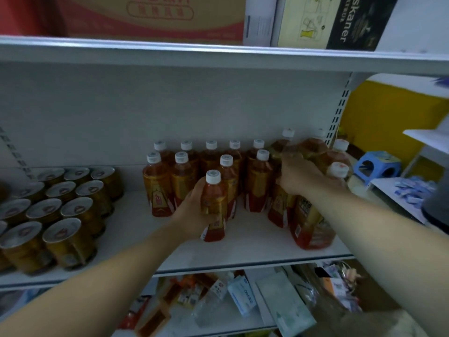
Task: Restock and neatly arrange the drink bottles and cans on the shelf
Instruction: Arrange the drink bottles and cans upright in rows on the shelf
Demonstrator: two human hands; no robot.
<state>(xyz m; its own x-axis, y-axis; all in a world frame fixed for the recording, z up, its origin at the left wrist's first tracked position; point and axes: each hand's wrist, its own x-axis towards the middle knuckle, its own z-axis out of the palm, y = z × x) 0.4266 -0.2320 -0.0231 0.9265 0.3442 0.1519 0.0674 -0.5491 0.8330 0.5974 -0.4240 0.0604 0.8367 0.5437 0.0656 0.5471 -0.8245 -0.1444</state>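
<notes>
On the white shelf stand several small tea bottles with white caps and red-gold labels, in rows toward the back. My left hand grips one small tea bottle at the front of the group, upright on the shelf. At the right end stand several large tea bottles. My right hand rests on the shoulder of one of them, fingers curled over it; which bottle it holds is blurred. Gold cans fill the shelf's left part.
Cardboard boxes sit on the shelf above. The lower shelf holds assorted small packets and a clear bottle. A blue plastic stool and a white side rack stand to the right. Bare shelf surface lies between the cans and the bottles.
</notes>
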